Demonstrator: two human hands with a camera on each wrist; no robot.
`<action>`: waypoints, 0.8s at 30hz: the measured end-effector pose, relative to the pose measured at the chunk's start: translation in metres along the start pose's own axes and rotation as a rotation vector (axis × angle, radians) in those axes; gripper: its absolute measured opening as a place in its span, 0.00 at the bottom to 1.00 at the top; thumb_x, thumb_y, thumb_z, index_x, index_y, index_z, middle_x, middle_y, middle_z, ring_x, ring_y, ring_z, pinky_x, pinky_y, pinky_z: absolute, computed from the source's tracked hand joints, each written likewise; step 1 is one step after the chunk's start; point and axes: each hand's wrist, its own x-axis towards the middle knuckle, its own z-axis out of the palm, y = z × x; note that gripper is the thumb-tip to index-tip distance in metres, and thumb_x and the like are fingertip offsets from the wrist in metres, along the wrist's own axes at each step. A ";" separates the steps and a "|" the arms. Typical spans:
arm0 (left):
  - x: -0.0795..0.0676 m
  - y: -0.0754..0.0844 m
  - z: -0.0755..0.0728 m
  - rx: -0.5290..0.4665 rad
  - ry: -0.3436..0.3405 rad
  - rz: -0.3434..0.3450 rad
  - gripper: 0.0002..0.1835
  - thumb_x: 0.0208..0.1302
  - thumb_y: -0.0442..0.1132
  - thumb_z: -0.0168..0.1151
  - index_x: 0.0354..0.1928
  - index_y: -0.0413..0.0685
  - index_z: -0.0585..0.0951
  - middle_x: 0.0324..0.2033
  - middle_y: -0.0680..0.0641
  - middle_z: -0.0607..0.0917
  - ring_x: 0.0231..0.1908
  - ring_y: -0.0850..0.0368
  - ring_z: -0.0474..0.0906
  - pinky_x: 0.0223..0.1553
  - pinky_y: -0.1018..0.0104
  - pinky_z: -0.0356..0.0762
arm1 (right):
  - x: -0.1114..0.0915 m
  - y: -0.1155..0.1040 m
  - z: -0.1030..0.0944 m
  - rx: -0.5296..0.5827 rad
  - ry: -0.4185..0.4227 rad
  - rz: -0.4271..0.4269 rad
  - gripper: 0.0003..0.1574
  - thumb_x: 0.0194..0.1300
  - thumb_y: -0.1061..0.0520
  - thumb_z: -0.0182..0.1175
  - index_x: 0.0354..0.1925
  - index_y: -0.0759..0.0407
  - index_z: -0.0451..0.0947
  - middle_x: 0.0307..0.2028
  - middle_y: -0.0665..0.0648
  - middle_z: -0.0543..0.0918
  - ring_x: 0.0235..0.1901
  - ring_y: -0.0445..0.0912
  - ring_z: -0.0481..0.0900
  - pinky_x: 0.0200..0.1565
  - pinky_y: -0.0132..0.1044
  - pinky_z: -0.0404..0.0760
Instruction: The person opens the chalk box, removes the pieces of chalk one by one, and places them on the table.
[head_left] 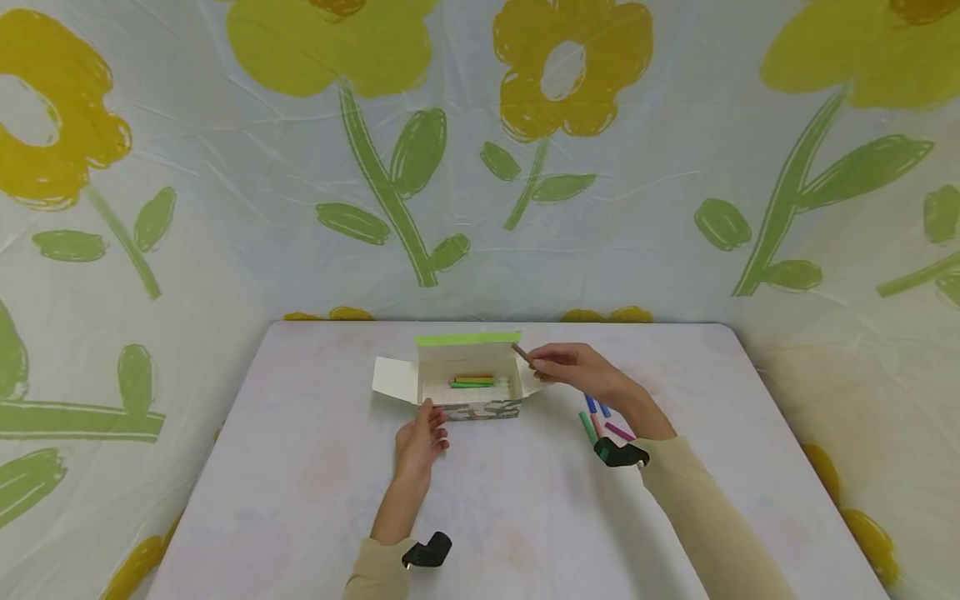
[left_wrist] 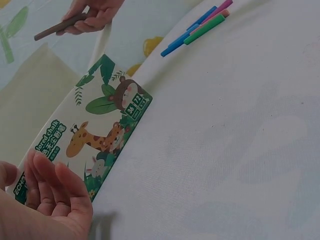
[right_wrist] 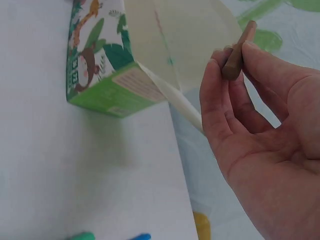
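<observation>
An open chalk box (head_left: 483, 412) printed with cartoon animals stands on the table, its green-edged lid raised and its side flaps spread. Several chalk sticks lie inside, among them an orange one (head_left: 476, 379) and a green one (head_left: 469, 386). My right hand (head_left: 573, 367) pinches a brown chalk stick (right_wrist: 240, 55) between thumb and fingers, above the box's right flap. At the front left corner, my left hand (head_left: 422, 437) touches the rim with one digit. Its other fingers (left_wrist: 47, 185) are loosely bent in front of the printed face.
To the right of the box lie several loose chalk sticks, including a green one (head_left: 588, 427), a blue one (head_left: 590, 404) and a magenta one (head_left: 619, 432). A flower-printed cloth (head_left: 637, 233) hangs behind the white table (head_left: 510, 517) and at its sides.
</observation>
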 end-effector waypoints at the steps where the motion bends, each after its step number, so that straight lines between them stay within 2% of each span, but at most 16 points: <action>1: 0.000 0.000 0.000 0.002 -0.004 -0.002 0.26 0.77 0.55 0.57 0.52 0.33 0.78 0.38 0.47 0.84 0.29 0.61 0.73 0.31 0.69 0.74 | -0.003 0.001 -0.004 0.005 0.013 0.004 0.27 0.76 0.48 0.61 0.66 0.61 0.76 0.62 0.64 0.79 0.59 0.56 0.80 0.66 0.56 0.72; 3: 0.000 0.000 0.000 0.002 -0.005 -0.003 0.27 0.77 0.55 0.57 0.53 0.32 0.78 0.38 0.46 0.84 0.29 0.60 0.73 0.31 0.69 0.74 | -0.010 0.004 -0.012 0.027 0.039 0.013 0.29 0.76 0.48 0.61 0.67 0.62 0.75 0.63 0.65 0.78 0.60 0.56 0.79 0.67 0.56 0.70; 8: 0.001 -0.002 0.000 0.007 0.013 0.000 0.25 0.77 0.54 0.58 0.50 0.33 0.79 0.37 0.46 0.84 0.28 0.61 0.73 0.30 0.69 0.75 | -0.027 0.016 -0.029 0.067 0.122 0.011 0.32 0.76 0.47 0.61 0.68 0.65 0.72 0.64 0.67 0.76 0.62 0.56 0.77 0.65 0.50 0.73; 14: -0.001 -0.001 -0.001 0.006 0.019 -0.002 0.24 0.77 0.53 0.58 0.50 0.34 0.79 0.35 0.47 0.84 0.28 0.60 0.73 0.30 0.69 0.74 | -0.047 0.037 -0.044 0.090 0.201 -0.005 0.31 0.77 0.47 0.59 0.67 0.65 0.72 0.60 0.61 0.77 0.60 0.50 0.78 0.63 0.40 0.76; 16: -0.001 -0.001 -0.001 0.009 0.018 -0.002 0.24 0.77 0.53 0.58 0.50 0.34 0.79 0.36 0.48 0.84 0.28 0.60 0.73 0.30 0.69 0.74 | -0.052 0.044 -0.048 0.092 0.230 0.017 0.32 0.77 0.46 0.59 0.68 0.65 0.71 0.61 0.60 0.76 0.61 0.49 0.78 0.64 0.41 0.75; 21: -0.001 -0.001 -0.001 0.008 0.011 0.000 0.25 0.76 0.54 0.59 0.50 0.34 0.79 0.38 0.47 0.84 0.29 0.60 0.73 0.30 0.69 0.74 | -0.064 0.064 -0.057 0.104 0.292 0.071 0.37 0.76 0.44 0.60 0.71 0.67 0.67 0.66 0.69 0.70 0.63 0.51 0.77 0.66 0.47 0.70; 24: -0.001 -0.001 0.000 0.008 0.008 -0.001 0.25 0.76 0.54 0.59 0.51 0.34 0.79 0.38 0.47 0.84 0.28 0.60 0.73 0.30 0.69 0.74 | -0.070 0.077 -0.061 0.083 0.328 0.110 0.40 0.77 0.42 0.58 0.72 0.67 0.65 0.68 0.72 0.69 0.63 0.51 0.77 0.65 0.46 0.71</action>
